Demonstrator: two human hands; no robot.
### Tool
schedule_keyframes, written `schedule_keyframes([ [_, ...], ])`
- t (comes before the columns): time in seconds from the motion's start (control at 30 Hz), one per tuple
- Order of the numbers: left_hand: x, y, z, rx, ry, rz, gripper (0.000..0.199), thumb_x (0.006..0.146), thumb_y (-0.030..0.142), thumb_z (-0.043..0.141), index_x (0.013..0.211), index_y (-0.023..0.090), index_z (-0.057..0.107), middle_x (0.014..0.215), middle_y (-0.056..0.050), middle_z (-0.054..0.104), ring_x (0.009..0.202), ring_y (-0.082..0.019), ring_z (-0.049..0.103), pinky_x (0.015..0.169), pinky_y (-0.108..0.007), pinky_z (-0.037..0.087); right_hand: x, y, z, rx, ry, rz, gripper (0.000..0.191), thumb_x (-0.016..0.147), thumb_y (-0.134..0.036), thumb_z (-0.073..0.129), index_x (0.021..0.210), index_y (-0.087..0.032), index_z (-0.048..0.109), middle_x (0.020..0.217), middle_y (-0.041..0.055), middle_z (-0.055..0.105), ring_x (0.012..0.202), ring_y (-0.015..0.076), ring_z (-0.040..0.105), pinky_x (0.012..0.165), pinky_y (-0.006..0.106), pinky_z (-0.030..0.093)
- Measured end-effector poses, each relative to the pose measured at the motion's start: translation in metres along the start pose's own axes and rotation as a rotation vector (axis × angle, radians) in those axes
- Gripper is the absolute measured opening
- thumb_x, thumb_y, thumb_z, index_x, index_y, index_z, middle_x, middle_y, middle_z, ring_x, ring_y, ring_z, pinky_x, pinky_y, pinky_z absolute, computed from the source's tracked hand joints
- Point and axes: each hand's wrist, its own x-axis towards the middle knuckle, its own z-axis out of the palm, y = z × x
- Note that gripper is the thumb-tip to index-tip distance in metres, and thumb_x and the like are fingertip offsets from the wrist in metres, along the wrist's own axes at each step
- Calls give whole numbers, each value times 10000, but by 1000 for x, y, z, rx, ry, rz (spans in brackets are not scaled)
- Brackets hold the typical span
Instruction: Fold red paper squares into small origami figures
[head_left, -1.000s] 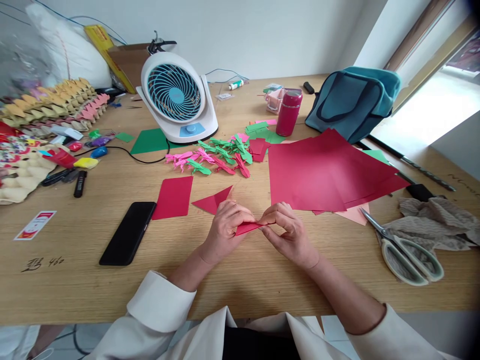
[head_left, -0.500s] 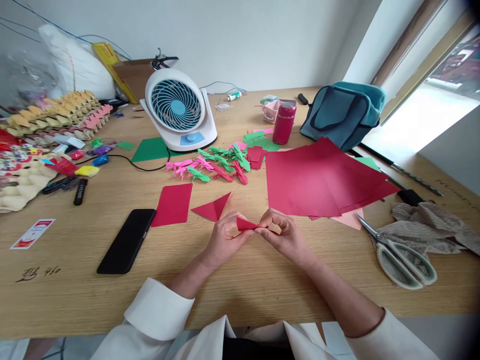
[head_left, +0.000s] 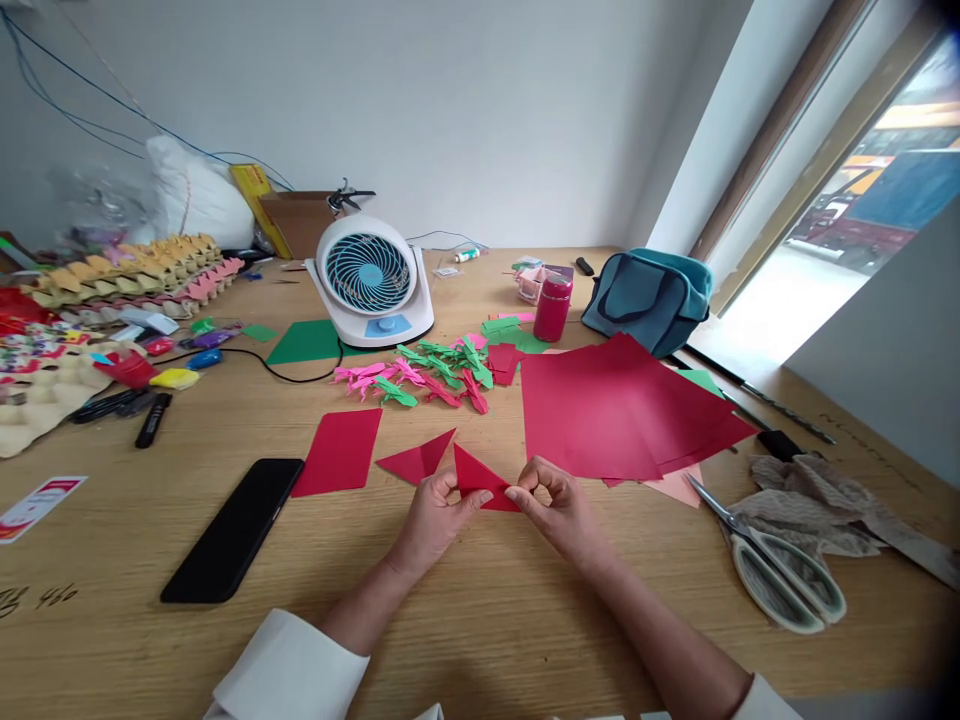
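Between my hands is a small folded piece of red paper (head_left: 480,478), its pointed corner rising on the left side. My left hand (head_left: 433,525) pinches its left part between thumb and fingers. At the right end, my right hand (head_left: 559,510) grips it with thumb and index finger. Just beyond my left hand lies a folded red paper triangle (head_left: 418,460). A stack of red paper rectangles (head_left: 339,452) sits left of that, beside a black phone (head_left: 234,530). Farther off is a pile of pink, green and red folded paper pieces (head_left: 427,372).
Large red sheets (head_left: 592,410) spread to the right, with scissors (head_left: 780,560) and a crumpled cloth (head_left: 802,500) nearby. At the back stand a white fan (head_left: 369,280), a red flask (head_left: 553,306) and a teal bag (head_left: 649,300). Egg trays (head_left: 127,285) line the left.
The red paper has turned in my fingers, so more of its triangular face shows. My head view has tilted upward, shifting the table lower in the picture.
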Motion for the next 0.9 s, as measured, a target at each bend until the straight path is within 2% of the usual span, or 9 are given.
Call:
schedule_keyframes([
  [0.13, 1, -5, 0, -165, -77, -108, 434, 715, 449, 779, 989, 117, 717, 901, -82, 761, 859, -236, 702, 795, -337, 565, 1, 7, 1, 52, 7, 8, 303, 856, -392, 679, 659, -197, 557, 669, -12, 545, 641, 128, 501, 633, 256, 409],
  [0.27, -1, -6, -2, -154, -62, -64, 346, 738, 407, 772, 913, 115, 711, 897, -81, 757, 838, -217, 693, 795, -318, 558, 2, 12, 1, 109, -8, 18, 299, 855, -382, 683, 658, -198, 552, 670, -14, 534, 643, 128, 492, 638, 262, 399],
  [0.4, 0, -4, -3, -161, -51, -10, 322, 775, 383, 745, 966, 125, 711, 986, -81, 750, 911, -207, 680, 860, -308, 536, 2, 16, 1, 162, -63, 40, 226, 862, -372, 678, 735, -202, 599, 731, -5, 554, 694, 137, 507, 670, 270, 405],
  [0.53, 1, -1, -2, -211, -73, -55, 382, 742, 427, 766, 954, 114, 713, 936, -85, 749, 876, -212, 679, 837, -317, 540, 3, 18, 1, 211, -77, 54, 218, 866, -375, 670, 750, -200, 607, 727, -7, 543, 682, 133, 480, 654, 266, 390],
  [0.73, 2, -4, -2, -257, -106, -112, 393, 710, 433, 791, 927, 118, 703, 919, -72, 728, 875, -204, 658, 850, -329, 519, 6, 11, 1, 283, -18, 119, 313, 821, -436, 698, 674, -181, 591, 645, -19, 487, 605, 114, 408, 581, 255, 333],
  [0.8, 2, -4, -3, -249, -119, -111, 381, 712, 440, 786, 895, 120, 692, 870, -52, 706, 839, -184, 635, 819, -310, 509, 7, 9, 1, 308, -1, 150, 330, 799, -451, 715, 662, -178, 591, 633, -22, 479, 597, 111, 397, 575, 253, 324],
  [0.9, 3, -4, -5, -168, -99, -96, 363, 718, 460, 768, 735, 127, 627, 692, 4, 596, 679, -122, 536, 666, -240, 453, 8, 8, 0, 358, 44, 210, 338, 779, -459, 733, 661, -177, 588, 624, -28, 479, 594, 106, 390, 576, 247, 316],
])
